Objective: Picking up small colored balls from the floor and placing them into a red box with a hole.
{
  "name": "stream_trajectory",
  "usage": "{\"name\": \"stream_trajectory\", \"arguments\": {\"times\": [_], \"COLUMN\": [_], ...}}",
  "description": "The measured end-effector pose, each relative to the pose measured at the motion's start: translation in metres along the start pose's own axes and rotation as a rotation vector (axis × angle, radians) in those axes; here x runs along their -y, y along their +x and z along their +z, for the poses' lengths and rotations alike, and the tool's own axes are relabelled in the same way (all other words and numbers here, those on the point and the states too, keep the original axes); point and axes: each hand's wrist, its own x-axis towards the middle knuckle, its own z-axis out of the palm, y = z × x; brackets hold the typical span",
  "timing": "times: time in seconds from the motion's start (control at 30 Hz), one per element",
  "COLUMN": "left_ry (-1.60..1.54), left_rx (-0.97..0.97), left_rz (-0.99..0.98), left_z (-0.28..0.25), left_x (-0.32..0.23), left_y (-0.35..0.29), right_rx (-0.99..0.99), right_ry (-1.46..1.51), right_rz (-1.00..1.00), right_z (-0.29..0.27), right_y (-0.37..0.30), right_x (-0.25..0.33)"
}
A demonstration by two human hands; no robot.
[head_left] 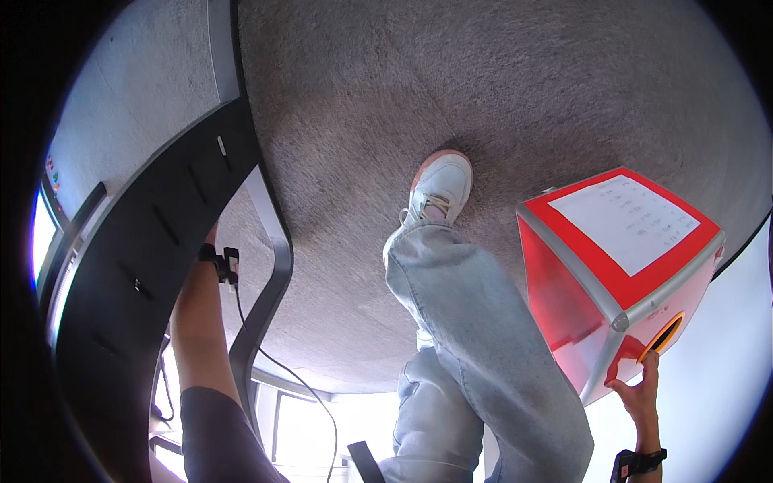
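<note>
My right hand [638, 389] grips the lower corner of a red box [564, 298] with grey edges, next to an orange-rimmed slot [662, 336] in its side. A white sheet [626, 221] covers the box's top. The box hangs above the carpet at the right. My left forearm reaches up along a black desk [137, 266], with a black band and cable at the wrist [219, 262]. My left hand [212, 236] is almost wholly hidden behind the desk's edge. My leg in light jeans [475, 346] steps forward, its white shoe [439, 189] on the carpet.
Grey-brown carpet [483, 88] fills the upper middle. The desk's curved black frame [270, 282] runs down the left, with a lit screen [40, 233] at the far left. A pale surface [717, 386] lies at the lower right.
</note>
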Motion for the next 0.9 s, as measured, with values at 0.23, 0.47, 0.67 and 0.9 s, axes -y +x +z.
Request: {"name": "stream_trajectory", "arguments": {"times": [0.23,0.47,0.67,0.9], "left_ry": [-0.235,-0.288,-0.781,-0.421], "left_rx": [0.025,0.079,0.233,0.289], "left_rz": [0.013,0.373,1.05,1.651], "left_z": [0.016,-0.138,-0.422,-0.458], "left_x": [-0.099,-0.191,-0.431,-0.531], "left_y": [-0.077,-0.201,-0.49,-0.575], "right_rx": [-0.144,-0.125,-0.194,-0.315], "right_ry": [0.011,-0.044,-0.27,-0.298], "right_rz": [-0.148,-0.175,-0.393,-0.764], "right_z": [0.012,-0.09,-0.138,-0.109], "right_y": [-0.005,-0.025,-0.072,-0.132], "right_x": [-0.025,0.052,-0.008,-0.01]}}
